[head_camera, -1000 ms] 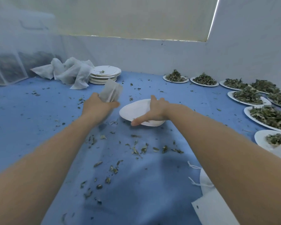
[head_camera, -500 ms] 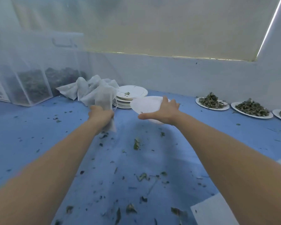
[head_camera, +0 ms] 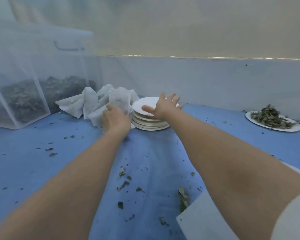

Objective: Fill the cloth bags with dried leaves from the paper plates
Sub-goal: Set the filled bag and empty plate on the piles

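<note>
From the head camera, my right hand [head_camera: 164, 105] is lying with released, spread fingers on the top plate of the stack of empty paper plates [head_camera: 150, 121], which is standing near the far edge of the blue table [head_camera: 33, 170]. My left hand [head_camera: 115, 118] is grasping a white cloth bag [head_camera: 119, 99] just beside the stack, at the pile of cloth bags [head_camera: 80, 104]. A paper plate with dried leaves [head_camera: 271, 118] is sitting near the far right edge. Leaf crumbs [head_camera: 123, 184] are lying between my arms.
</note>
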The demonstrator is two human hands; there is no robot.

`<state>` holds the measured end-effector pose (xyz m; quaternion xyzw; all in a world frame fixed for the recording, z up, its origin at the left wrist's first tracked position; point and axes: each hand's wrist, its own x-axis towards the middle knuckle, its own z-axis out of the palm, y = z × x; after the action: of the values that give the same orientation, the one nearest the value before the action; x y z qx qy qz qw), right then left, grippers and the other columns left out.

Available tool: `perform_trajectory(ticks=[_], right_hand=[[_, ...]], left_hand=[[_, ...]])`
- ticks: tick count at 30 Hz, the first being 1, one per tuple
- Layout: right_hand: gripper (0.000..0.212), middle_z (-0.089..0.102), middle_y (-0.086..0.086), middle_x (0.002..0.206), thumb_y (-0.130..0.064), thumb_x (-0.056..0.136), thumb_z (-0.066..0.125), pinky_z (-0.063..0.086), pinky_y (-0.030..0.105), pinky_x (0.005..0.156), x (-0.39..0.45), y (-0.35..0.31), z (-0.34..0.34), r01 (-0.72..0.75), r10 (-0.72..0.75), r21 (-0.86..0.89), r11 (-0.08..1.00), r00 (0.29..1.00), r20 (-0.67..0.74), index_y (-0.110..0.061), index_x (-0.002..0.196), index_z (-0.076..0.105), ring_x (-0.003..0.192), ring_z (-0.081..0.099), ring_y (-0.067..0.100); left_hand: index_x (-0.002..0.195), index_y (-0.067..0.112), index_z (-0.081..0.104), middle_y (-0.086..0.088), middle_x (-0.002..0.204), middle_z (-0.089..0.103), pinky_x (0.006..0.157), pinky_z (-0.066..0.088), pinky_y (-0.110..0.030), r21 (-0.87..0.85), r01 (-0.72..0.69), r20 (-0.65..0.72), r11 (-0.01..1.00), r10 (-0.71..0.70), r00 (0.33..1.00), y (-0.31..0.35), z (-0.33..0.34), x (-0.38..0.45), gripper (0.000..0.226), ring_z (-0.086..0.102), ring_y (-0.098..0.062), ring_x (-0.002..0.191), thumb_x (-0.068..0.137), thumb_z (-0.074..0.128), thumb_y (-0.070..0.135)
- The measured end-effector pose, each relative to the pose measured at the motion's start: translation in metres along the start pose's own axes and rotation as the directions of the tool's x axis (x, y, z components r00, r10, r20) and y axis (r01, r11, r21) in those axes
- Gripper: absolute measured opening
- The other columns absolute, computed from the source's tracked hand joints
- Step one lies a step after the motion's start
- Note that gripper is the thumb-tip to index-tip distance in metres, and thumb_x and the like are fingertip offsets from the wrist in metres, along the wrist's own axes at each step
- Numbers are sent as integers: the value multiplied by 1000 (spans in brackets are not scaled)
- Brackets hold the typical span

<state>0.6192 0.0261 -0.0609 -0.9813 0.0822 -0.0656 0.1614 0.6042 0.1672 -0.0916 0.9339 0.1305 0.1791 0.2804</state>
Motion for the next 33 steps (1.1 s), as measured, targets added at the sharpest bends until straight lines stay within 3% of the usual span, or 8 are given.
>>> perform_trajectory(ticks=[5,9,16,19,21,23,27,33], right_hand=[[76,-5,17,157,-61,94,30,2,53,113,-26,11,-4,109,-105,62,992,992,-65,-17,151,4,143,-8,37],[71,11,17,153,-56,93,40,16,45,113,-73,19,-16,144,-132,117,983,986,-103,-14,147,20,141,8,32],[59,11,15,153,-41,96,43,16,46,109,-172,67,-59,158,-141,86,984,975,-173,-12,144,25,139,9,30],[56,21,13,150,-37,93,49,24,43,107,-206,98,-79,34,24,316,948,984,-178,-15,141,32,137,18,29],[49,33,10,142,-31,91,51,33,41,105,-228,121,-88,-91,225,610,787,963,-147,-17,136,40,131,31,28],[43,40,10,137,-24,89,51,40,42,101,-250,150,-91,-162,366,741,652,923,-120,-17,131,46,124,42,28],[41,41,10,137,-19,90,50,40,40,99,-287,216,-105,-244,457,664,707,874,-165,-16,131,47,123,42,28],[43,39,11,139,-20,91,50,34,35,97,-307,312,-140,-323,523,551,770,814,-253,-13,133,45,128,35,28]], left_hand=[[143,-1,10,-22,140,26,103,29,-42,99,-23,-119,995,35,992,12,-14,-30,81,32,-36,125,88,58,33],[137,-2,21,-20,137,27,100,27,-37,100,-185,-194,978,201,960,27,-36,-74,69,30,-35,121,83,60,20],[131,2,35,-17,131,36,92,34,-32,-221,-336,-36,916,336,941,71,-56,-182,48,35,-29,121,88,52,15],[126,5,41,-12,129,41,86,40,-33,-329,-294,119,897,348,930,90,-54,-230,42,43,-27,118,89,53,22],[126,9,43,-9,127,44,88,45,-36,-350,-299,243,888,394,886,104,-49,-261,46,48,-27,115,85,59,21],[126,11,43,-8,126,45,88,46,-37,-350,-348,322,870,461,827,121,-42,-293,46,48,-25,113,84,59,19],[125,8,44,-11,127,46,86,47,-37,-396,-400,435,827,552,712,164,-20,-347,44,49,-26,111,83,56,10],[117,5,47,-15,122,49,80,46,-37,-497,-375,519,783,614,594,234,20,-408,37,51,-31,107,82,56,12]])
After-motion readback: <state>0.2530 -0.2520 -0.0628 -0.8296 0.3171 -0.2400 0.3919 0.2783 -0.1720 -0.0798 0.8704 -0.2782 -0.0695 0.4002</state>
